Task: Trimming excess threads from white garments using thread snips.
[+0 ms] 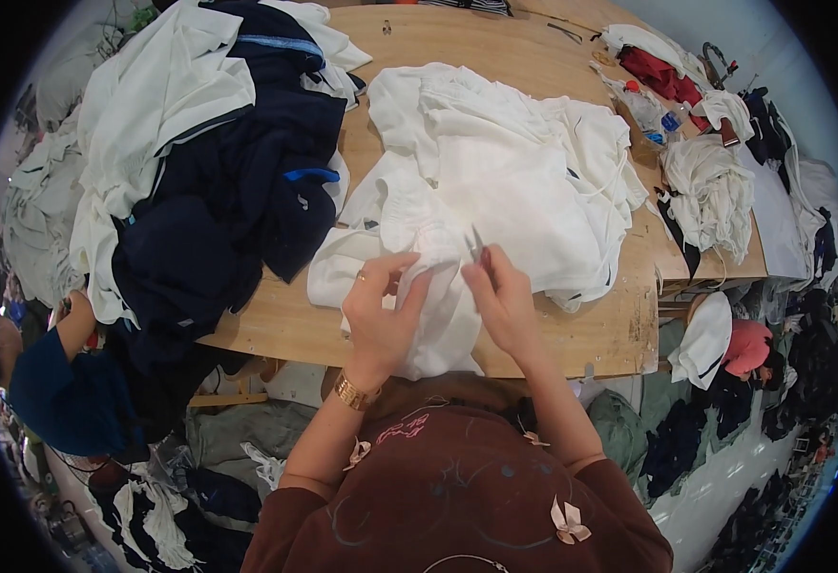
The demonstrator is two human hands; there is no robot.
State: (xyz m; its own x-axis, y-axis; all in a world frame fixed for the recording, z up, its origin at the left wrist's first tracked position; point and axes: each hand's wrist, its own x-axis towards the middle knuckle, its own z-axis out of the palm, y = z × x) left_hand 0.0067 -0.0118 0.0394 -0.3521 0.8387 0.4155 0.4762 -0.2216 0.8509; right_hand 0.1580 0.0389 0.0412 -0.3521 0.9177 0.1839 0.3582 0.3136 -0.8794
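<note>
"What's in the hands?"
"The left hand pinches a soft white cloth garment draping over the near edge of the pale wooden desk; the right hand curls closed around small, pointed metal snips."
"Beyond?"
"Heaped white garments."

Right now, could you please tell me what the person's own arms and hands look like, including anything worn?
The left hand is gloveless, with a ring on one finger and a gold-coloured band at the wrist. The right hand, also gloveless, shows no jewellery. Both sleeves are short and dark brown.
</note>
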